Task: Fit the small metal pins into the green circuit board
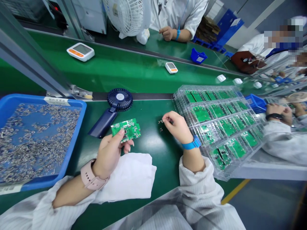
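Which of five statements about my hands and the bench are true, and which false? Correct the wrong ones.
1. The left hand holds a green circuit board. True.
2. The right hand holds the dark-blue plastic handheld fan. False: the fan lies on the green bench; the right hand is at tiny metal pieces.
3. The blue rectangular plastic tray holds many small silvery metal parts. True.
4. The stacked clear plastic trays stand left of the blue tray. False: they stand to its right, with other green boards inside.
5. A white cloth lies between the forearms. True.
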`<act>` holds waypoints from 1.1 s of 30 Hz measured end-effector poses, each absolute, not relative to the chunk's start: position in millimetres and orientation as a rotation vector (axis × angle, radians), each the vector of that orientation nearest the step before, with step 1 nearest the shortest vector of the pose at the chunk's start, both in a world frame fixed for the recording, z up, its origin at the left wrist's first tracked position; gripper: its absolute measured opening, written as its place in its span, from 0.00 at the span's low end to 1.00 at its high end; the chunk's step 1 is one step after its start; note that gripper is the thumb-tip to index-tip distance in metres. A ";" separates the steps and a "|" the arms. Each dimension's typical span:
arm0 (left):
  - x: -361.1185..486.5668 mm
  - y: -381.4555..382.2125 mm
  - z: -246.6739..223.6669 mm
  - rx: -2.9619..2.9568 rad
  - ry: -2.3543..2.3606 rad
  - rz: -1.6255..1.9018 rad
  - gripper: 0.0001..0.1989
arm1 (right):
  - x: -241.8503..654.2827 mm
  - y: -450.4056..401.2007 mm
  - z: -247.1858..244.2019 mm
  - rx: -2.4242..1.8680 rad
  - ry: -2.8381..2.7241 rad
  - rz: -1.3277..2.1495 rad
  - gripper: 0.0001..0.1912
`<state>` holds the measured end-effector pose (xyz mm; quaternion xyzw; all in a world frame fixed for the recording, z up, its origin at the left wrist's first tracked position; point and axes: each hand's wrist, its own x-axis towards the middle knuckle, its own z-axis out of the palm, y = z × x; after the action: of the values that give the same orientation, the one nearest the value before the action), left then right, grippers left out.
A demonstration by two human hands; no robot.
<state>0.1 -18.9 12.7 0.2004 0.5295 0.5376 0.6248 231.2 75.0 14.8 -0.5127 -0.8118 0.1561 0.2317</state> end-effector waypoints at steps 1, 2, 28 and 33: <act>0.1 -18.8 13.2 0.460 1.216 1.236 0.20 | 231.2 75.8 12.5 -1.440 -2.255 0.379 0.07; 0.0 -18.7 13.5 0.462 1.216 1.238 0.20 | 231.1 76.3 10.6 -1.474 -2.274 0.314 0.07; -1.7 -19.7 4.2 0.482 1.175 1.240 0.19 | 211.9 70.8 8.5 -1.299 -2.202 0.532 0.07; -1.1 -18.7 2.7 0.492 1.168 1.242 0.18 | 206.6 69.6 6.3 -1.292 -2.428 0.392 0.10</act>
<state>-1.1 -18.7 2.7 0.2149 0.5104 0.5428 0.6314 206.6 69.6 6.3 -0.4575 -0.8595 0.1389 0.1806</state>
